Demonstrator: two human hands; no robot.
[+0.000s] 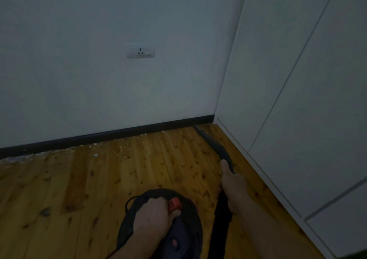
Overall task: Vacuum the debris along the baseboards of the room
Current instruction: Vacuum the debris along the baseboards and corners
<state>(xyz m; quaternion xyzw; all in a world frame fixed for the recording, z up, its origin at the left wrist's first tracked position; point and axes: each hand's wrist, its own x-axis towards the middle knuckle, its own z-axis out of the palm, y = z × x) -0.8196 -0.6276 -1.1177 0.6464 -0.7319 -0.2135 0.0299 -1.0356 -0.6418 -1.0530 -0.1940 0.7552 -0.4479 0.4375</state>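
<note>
A round black vacuum body (pixel 186 233) with a red switch (pixel 174 203) hangs low in front of me. My left hand (pixel 152 215) grips its top handle, thumb beside the switch. My right hand (pixel 233 187) holds the black nozzle tube (pixel 213 144), index finger stretched along it. The thin crevice tip reaches the black baseboard (pixel 111 134) near the room's corner. Pale crumbs of debris (pixel 119 149) lie scattered on the wooden floor (pixel 79 189) along the baseboard, left of the tip.
A white wall (pixel 99 90) carries a power socket (pixel 140 50). White cabinet doors (pixel 297 100) form the right side of the corner. A black cord (pixel 131 201) loops off the vacuum's left side. The black hose (pixel 220 229) runs down behind my right hand.
</note>
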